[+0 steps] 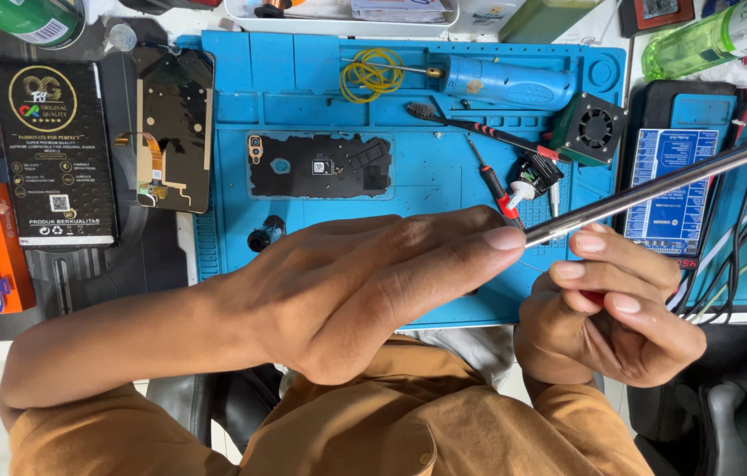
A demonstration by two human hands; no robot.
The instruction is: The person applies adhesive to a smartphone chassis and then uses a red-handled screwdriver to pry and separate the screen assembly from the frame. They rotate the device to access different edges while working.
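Two hands, left hand [365,291] and right hand [607,308], pinching thin silvery phone edge-on [664,181]

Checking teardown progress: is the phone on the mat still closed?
Open: the phone lies back-off, its dark inner board and camera module exposed.

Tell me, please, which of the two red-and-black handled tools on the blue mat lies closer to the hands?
The short red-and-black screwdriver, ending just above the left hand's fingertips. The longer brush-tipped tool lies farther up the blue mat, below the blue electric screwdriver.
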